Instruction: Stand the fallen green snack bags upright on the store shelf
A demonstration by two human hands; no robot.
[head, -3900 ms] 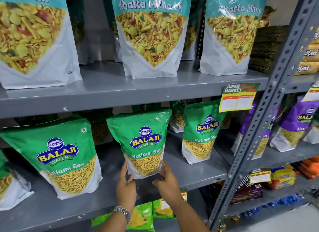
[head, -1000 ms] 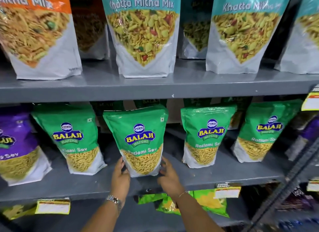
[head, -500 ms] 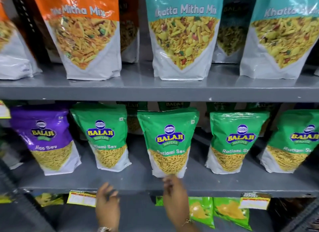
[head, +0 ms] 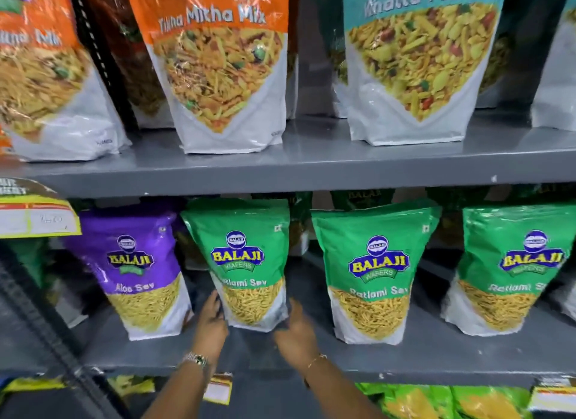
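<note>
Leftmost green snack bag [head: 246,262] stands on the grey middle shelf [head: 311,356], beside a purple bag [head: 137,269]. Left hand [head: 212,320] and right hand [head: 296,331] open, cupping its lower corners, not clamped. Judged light, soft, crinkly, film slippery; best steadied low at the gusseted base.

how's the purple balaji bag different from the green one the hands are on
The purple Aloo Sev pouch is purple; the green Ratlami Sev pouch is green. The purple pouch stands untouched, while the green one has the left hand and right hand at its base. The purple pouch sits left of the green one. Both are Balaji pouches with white bottoms, upright on the grey metal shelf.
</note>
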